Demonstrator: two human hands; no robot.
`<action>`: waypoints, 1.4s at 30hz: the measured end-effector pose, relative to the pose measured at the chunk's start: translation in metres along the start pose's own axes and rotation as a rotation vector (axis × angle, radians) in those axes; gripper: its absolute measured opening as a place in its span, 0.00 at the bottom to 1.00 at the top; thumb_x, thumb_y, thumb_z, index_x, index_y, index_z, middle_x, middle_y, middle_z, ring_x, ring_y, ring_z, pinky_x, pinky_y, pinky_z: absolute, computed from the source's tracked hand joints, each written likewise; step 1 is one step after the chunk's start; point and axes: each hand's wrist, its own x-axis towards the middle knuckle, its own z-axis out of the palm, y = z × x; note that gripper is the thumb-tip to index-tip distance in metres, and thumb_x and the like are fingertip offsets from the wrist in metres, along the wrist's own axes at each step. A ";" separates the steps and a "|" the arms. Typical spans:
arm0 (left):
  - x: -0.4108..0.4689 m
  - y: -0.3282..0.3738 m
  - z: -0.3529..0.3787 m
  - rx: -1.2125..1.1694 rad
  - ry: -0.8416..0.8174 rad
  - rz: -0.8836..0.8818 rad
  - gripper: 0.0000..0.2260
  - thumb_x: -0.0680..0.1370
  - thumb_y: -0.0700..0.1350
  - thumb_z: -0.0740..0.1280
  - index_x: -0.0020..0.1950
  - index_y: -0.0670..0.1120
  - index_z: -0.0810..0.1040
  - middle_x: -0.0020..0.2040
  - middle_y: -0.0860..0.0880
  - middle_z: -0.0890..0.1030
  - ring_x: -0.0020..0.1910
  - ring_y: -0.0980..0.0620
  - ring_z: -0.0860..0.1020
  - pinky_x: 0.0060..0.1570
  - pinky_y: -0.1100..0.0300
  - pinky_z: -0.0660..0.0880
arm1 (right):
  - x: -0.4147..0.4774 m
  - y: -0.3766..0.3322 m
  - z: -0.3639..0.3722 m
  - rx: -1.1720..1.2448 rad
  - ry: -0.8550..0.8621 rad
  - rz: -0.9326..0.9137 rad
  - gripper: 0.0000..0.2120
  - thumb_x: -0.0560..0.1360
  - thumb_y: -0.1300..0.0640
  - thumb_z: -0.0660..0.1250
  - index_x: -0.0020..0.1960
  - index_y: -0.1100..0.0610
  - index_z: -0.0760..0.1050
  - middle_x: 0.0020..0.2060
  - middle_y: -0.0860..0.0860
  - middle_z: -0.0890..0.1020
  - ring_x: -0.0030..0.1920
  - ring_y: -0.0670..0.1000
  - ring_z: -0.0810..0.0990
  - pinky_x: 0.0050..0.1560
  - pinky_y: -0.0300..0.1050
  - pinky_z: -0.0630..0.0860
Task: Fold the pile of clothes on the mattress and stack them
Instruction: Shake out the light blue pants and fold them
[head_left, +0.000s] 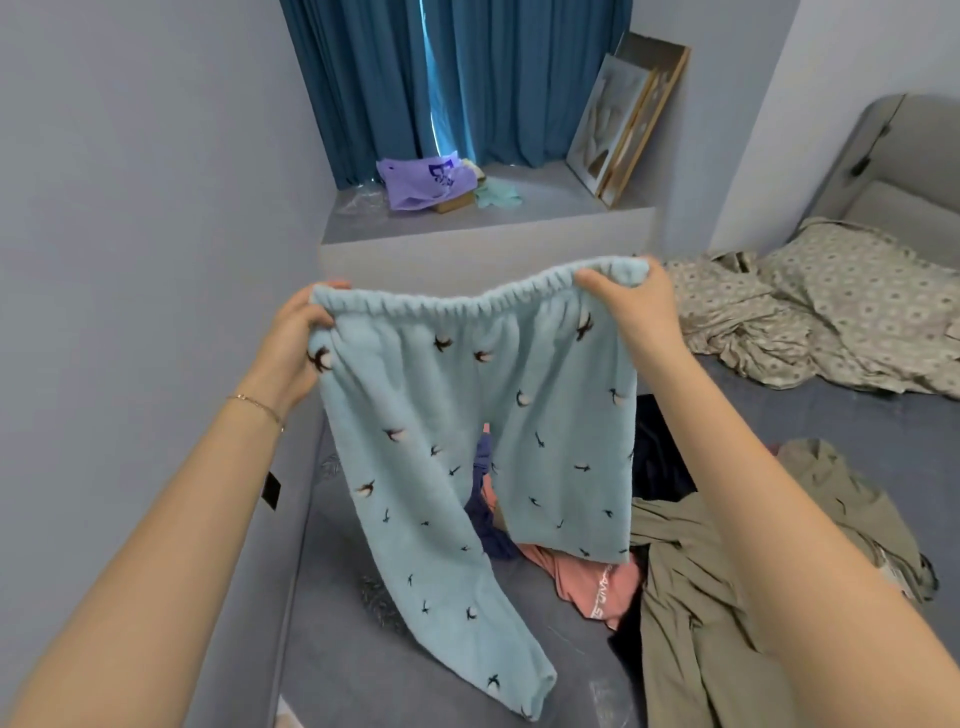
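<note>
A pair of light blue fleece trousers (467, 415) with small dark bird prints hangs in the air, waistband up, legs dangling over the grey mattress (363, 665). My left hand (298, 332) grips the left end of the elastic waistband and my right hand (636, 301) grips the right end, holding it stretched flat. Below and behind lies the pile: an olive green garment (696, 597), a pink garment (592, 582), a navy piece (488, 519) and a dark item (660, 457), all unfolded.
A grey wall (130, 208) runs close along the left. A raised window ledge (483, 228) holds a purple bag (421, 182) and framed pictures (623, 119) before blue curtains (457, 78). A rumpled patterned blanket (810, 312) lies at the right by a grey headboard (893, 171).
</note>
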 end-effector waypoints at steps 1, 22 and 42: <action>0.000 -0.006 0.002 -0.033 -0.020 -0.055 0.16 0.72 0.28 0.50 0.44 0.43 0.74 0.41 0.46 0.79 0.40 0.52 0.78 0.35 0.66 0.77 | -0.001 0.009 0.001 0.011 -0.015 0.053 0.08 0.72 0.58 0.73 0.37 0.56 0.77 0.36 0.52 0.79 0.38 0.48 0.77 0.42 0.44 0.74; -0.045 -0.053 0.145 -0.194 -0.229 -0.020 0.12 0.81 0.36 0.59 0.61 0.42 0.77 0.61 0.44 0.79 0.62 0.48 0.77 0.63 0.57 0.73 | -0.051 0.035 0.048 0.284 -0.084 0.190 0.14 0.78 0.51 0.65 0.53 0.63 0.77 0.49 0.59 0.82 0.48 0.50 0.81 0.49 0.42 0.77; -0.022 -0.064 0.131 0.118 -0.476 -0.183 0.33 0.73 0.66 0.64 0.73 0.49 0.66 0.67 0.50 0.76 0.65 0.52 0.74 0.65 0.53 0.71 | -0.047 0.020 -0.019 0.494 -0.189 0.164 0.06 0.69 0.57 0.71 0.44 0.57 0.77 0.40 0.53 0.83 0.43 0.51 0.82 0.44 0.44 0.78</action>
